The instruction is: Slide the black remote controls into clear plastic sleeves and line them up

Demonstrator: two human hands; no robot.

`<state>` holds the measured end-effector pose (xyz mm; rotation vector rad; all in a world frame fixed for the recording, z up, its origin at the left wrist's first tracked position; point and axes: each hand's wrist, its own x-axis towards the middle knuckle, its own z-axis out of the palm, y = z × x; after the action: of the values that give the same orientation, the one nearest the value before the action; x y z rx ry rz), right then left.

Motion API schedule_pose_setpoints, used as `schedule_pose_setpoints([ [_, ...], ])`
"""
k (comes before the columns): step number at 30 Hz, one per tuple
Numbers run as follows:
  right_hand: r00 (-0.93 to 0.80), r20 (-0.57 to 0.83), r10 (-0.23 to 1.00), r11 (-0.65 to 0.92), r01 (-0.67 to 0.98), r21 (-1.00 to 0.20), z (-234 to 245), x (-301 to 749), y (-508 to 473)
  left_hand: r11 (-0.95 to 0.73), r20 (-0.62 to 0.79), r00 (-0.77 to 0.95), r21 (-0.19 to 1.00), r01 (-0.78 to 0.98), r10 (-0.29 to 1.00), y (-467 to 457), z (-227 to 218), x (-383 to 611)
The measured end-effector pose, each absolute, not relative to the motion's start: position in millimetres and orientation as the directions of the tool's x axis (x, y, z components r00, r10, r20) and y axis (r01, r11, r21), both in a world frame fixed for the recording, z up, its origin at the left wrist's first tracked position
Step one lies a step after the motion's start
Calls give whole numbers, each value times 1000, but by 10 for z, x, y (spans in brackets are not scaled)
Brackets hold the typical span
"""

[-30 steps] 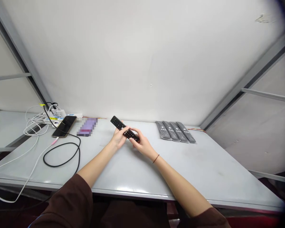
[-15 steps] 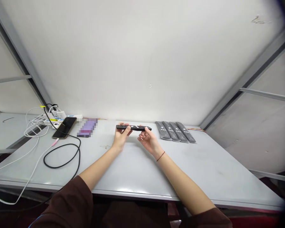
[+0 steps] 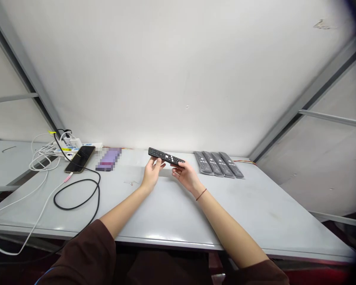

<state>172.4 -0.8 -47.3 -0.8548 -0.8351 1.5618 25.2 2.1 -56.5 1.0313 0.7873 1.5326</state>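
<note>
A black remote control [image 3: 166,156] with white and grey buttons is held above the table, its left end tilted higher than its right. My right hand [image 3: 187,176] pinches the right end, thumb on top and fingers curled beneath. Under the left half, my left hand [image 3: 152,173] supports it, with the thumb at the near edge and the fingers partly hidden behind. Several similar remotes in clear plastic sleeves [image 3: 218,164] lie side by side on the table, to the right of my hands.
On the grey table [image 3: 166,213], a phone [image 3: 80,159] leans at the left near a white power strip [image 3: 93,145] and tangled cables [image 3: 46,156]. A purple blurred item [image 3: 109,159] lies beside it. A black cable [image 3: 77,208] loops toward the front edge. A white wall stands behind.
The remote has turned from nearly level to tilted, its left end rising and its button face now showing more. My left thumb has slid from its top to the near edge.
</note>
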Motion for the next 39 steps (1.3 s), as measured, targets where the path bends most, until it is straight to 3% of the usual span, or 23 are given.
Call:
schedule_pose_setpoints([
  [3,-204,-104,973,-176,-373,-911,-474,1645,-74,-157,137,-78,895,-418,988,105,-587,190],
  [6,-356,-106,928,-198,-232,-952,-492,1562,-154,-114,120,3,943,-313,993,153,-607,140],
  [10,-421,-127,898,-190,-112,-975,-518,1511,-214,-104,70,210,982,157,975,223,-554,-41],
  [12,-386,-142,911,-189,-87,-978,-515,1511,-217,-172,104,162,852,494,981,272,-499,-232],
  [14,-360,-152,920,-190,-74,-979,-506,1515,-214,-78,140,-11,614,786,990,325,-456,-466],
  [17,-344,-155,926,-192,-74,-979,-500,1511,-212,127,68,-183,494,860,981,403,-460,-780],
  [20,-358,-159,920,-187,-45,-981,-500,1505,-219,220,-59,-217,448,867,974,472,-525,-920],
  [22,-388,-152,909,-167,-7,-986,-480,1516,-227,218,-73,-209,486,846,975,511,-563,-909],
  [24,-432,-157,888,-147,56,-988,-430,1552,-237,243,-89,-257,707,664,962,540,-575,-847],
  [26,-476,-191,858,-140,141,-980,-353,1614,-248,253,-156,-297,912,322,942,555,-559,-766],
  [27,-498,-218,839,-140,189,-972,-311,1652,-253,249,-195,-292,955,160,936,555,-542,-727],
  [34,-669,-401,626,-97,444,-891,-159,1868,-257,151,-219,-208,941,-303,953,497,-449,-616],
  [39,-620,-327,713,-52,418,-907,-176,1893,-228,133,-206,-206,938,-320,957,466,-438,-592],
])
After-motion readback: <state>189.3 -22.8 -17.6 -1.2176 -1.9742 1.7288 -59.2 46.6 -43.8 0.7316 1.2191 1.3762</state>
